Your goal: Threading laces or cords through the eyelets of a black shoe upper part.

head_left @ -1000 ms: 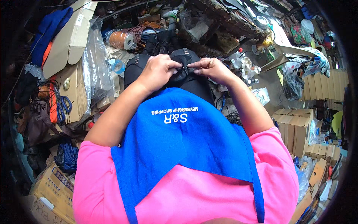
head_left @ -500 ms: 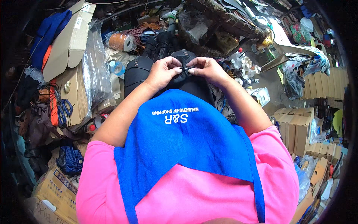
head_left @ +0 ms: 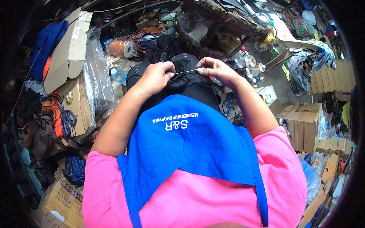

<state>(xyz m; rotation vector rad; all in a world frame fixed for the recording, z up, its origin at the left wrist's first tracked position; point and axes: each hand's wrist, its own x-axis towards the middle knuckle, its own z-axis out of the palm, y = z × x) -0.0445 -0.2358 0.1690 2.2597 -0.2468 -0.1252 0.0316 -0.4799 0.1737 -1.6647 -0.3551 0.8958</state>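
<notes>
My left hand (head_left: 157,76) is closed in a pinch above my lap. My right hand (head_left: 218,71) pinches too, a short way to the right. A thin, pale, straight strand (head_left: 192,70) runs between the fingertips of both hands; whether it is a needle, a thread or both is too fine to tell. Just beneath lies a black piece (head_left: 184,60) with light stitch-like marks along its edge, seemingly resting on my dark-clad legs. Its full shape is partly hidden by my hands and blends into the dark cloth.
Flat cardboard (head_left: 70,45), clear plastic sheeting (head_left: 100,72) and blue-handled scissors (head_left: 69,118) are on the left. An orange spool (head_left: 121,48) lies beyond my left hand. Small bottles (head_left: 249,62) stand to the right, with stacked cardboard boxes (head_left: 300,127) nearer. A blue apron (head_left: 190,148) covers my front.
My hands have moved apart, the left one leftward and slightly nearer, the right one slightly rightward. The pale strand now shows stretched between them.
</notes>
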